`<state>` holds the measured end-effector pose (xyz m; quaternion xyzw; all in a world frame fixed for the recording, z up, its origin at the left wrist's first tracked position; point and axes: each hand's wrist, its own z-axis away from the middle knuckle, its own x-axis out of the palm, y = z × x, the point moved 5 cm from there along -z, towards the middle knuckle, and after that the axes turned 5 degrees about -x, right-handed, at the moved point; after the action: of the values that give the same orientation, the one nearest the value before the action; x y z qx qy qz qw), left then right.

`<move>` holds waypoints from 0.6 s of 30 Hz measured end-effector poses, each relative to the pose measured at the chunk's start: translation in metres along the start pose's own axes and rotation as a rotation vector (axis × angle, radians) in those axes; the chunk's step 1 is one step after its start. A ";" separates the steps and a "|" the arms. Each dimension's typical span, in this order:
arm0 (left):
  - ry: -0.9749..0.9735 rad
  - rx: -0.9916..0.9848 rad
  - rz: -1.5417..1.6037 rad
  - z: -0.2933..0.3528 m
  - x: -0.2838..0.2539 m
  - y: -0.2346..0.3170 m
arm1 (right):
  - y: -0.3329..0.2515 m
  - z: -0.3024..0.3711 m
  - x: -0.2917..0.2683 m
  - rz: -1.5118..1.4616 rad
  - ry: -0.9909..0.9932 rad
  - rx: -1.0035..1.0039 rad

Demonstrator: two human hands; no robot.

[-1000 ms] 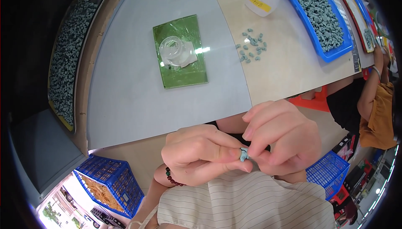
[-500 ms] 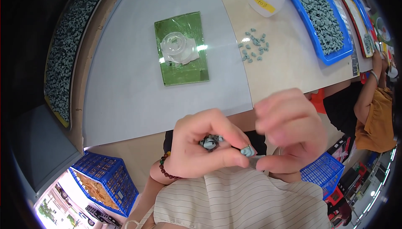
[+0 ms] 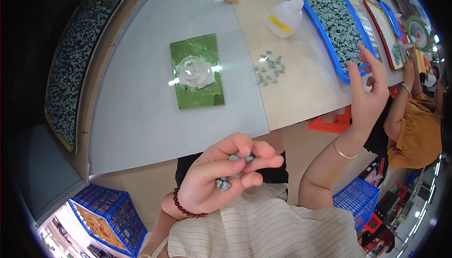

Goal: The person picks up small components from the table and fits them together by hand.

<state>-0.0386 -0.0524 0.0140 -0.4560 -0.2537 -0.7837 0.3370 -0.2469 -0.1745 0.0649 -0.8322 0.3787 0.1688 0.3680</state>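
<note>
Several small grey-green stones (image 3: 223, 182) lie in the curled palm of my left hand (image 3: 212, 175), held up in front of the striped top. Thumb and fingers close round them, with one piece near the fingertips. My right hand (image 3: 369, 86) reaches out over the near corner of the blue tray (image 3: 344, 75), thumb and forefinger spread apart. Heaped in that tray are many like stones (image 3: 336, 20). No stone shows clearly between the right fingers. A loose group of stones (image 3: 270, 69) lies on the table left of the tray.
A clear round dish (image 3: 194, 71) sits on a green slab (image 3: 200, 98) on the grey mat (image 3: 136, 116). Nearby stands a white squeeze bottle (image 3: 285, 18). A dark tray of stones (image 3: 80, 65) lies far left. Another person (image 3: 409, 126) works at right. Blue crates (image 3: 113, 215) stand below.
My right hand has left the left hand and moved right and away to the blue tray, its fingers opening. My left hand has turned slightly, still round the stones. The view has shifted.
</note>
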 end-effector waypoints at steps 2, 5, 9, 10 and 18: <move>0.220 0.050 -0.084 0.003 -0.013 0.004 | -0.001 -0.005 0.004 0.095 -0.043 -0.011; -0.287 0.134 -0.153 0.003 -0.015 0.005 | -0.026 0.008 0.019 -0.129 -0.142 -0.040; -0.532 0.056 -0.108 0.009 -0.013 0.001 | -0.052 0.032 0.055 -0.207 -0.419 -0.139; -0.410 0.129 -0.238 0.009 -0.016 0.004 | -0.054 0.036 0.061 -0.239 -0.454 -0.131; -0.313 0.296 -0.341 0.009 -0.014 0.016 | -0.053 0.033 0.067 -0.192 -0.525 -0.189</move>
<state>-0.0163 -0.0522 0.0075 -0.4679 -0.4876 -0.7034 0.2201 -0.1628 -0.1606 0.0308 -0.8227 0.1724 0.3774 0.3887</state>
